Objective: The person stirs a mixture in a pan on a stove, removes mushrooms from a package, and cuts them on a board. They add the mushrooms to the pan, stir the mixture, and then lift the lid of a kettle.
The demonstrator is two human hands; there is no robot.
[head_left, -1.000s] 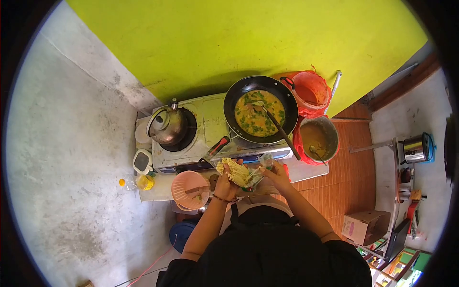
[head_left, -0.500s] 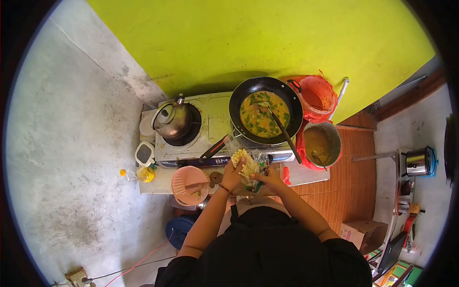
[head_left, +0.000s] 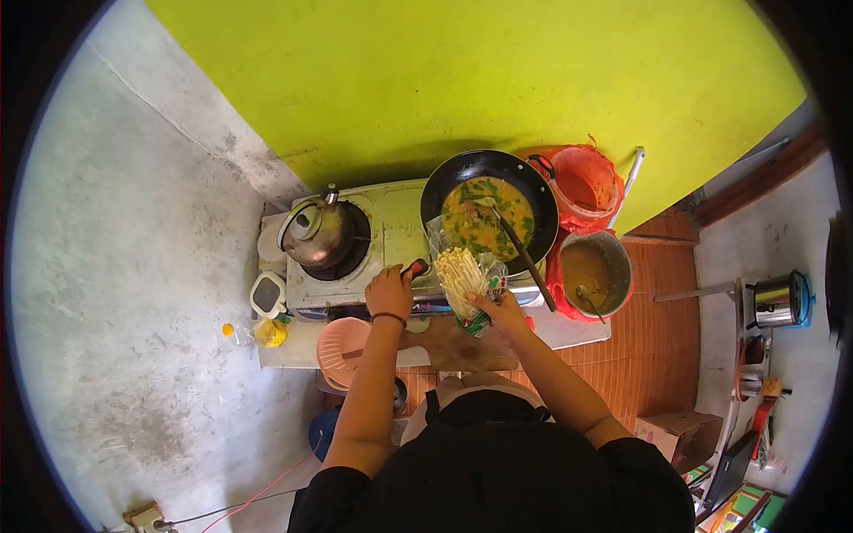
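My left hand (head_left: 388, 293) is wrapped round the handle (head_left: 416, 267) of a black wok (head_left: 442, 182); only the handle's red part shows beyond my fingers. In my right hand (head_left: 504, 316) is a bundle of enoki mushrooms (head_left: 460, 277), pale and thin-stemmed, in an opened clear plastic bag. The bundle is tilted near the wok's front rim, its caps facing the wok. Inside the wok lies a yellow-orange soup (head_left: 480, 233) with green leaves. A dark-handled ladle (head_left: 515, 238) leans in it, its handle over the rim.
A metal kettle (head_left: 317, 234) stands on the left burner of the stove (head_left: 402, 213). Right of the wok are a red-lined bucket (head_left: 586, 178) and a pot of brown liquid (head_left: 588, 266). Along the front are a pink basket (head_left: 342, 342) and a wooden cutting board (head_left: 466, 346).
My left hand has left the mushrooms and moved left onto the wok handle. My right hand alone now holds the bundle, slightly higher and closer to the wok. The cutting board shows more.
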